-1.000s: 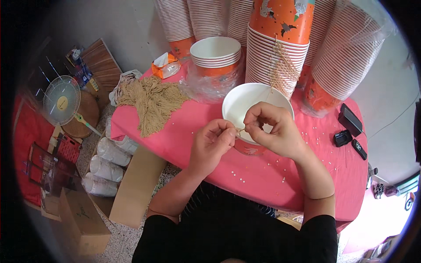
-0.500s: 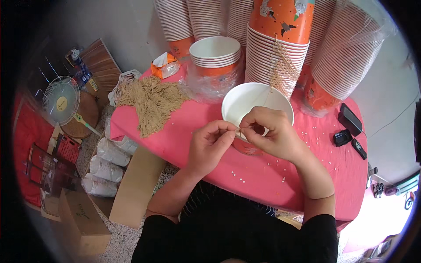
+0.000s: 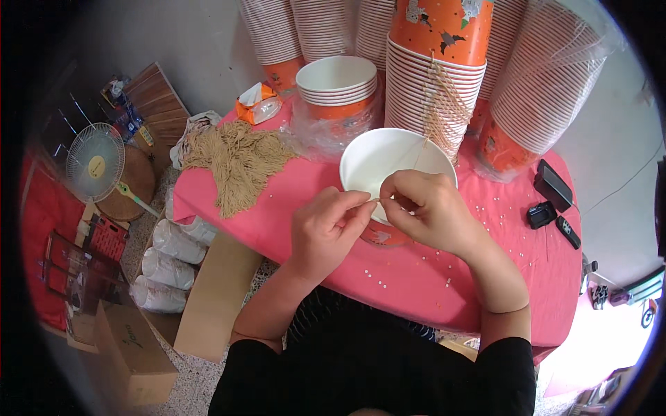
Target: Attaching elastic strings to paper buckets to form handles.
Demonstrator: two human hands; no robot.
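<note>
My left hand (image 3: 326, 232) and my right hand (image 3: 430, 211) meet fingertip to fingertip over the near rim of a paper bucket (image 3: 361, 163). It is white inside and orange outside. Each hand is pinched closed on a thin tan string (image 3: 376, 200). Only a short bit of it shows between the fingertips, so any knot is too small to make out. Behind the bucket, a bundle of tan strings (image 3: 444, 111) hangs down the side of a tall stack of orange buckets (image 3: 430, 90). A heap of tan string (image 3: 239, 163) lies at the left of the table.
The pink-covered table (image 3: 277, 232) also bears a short bucket stack (image 3: 338, 87), several plastic-wrapped stacks (image 3: 548, 90) and a tissue pack (image 3: 258, 104). Small white dots are scattered about. Black devices (image 3: 553, 187) lie at the right. Cardboard boxes (image 3: 135, 353) and a fan (image 3: 96, 163) stand left.
The bucket under my hands has shifted slightly left. My left hand has moved a little left, while both hands keep their pinch on the string.
</note>
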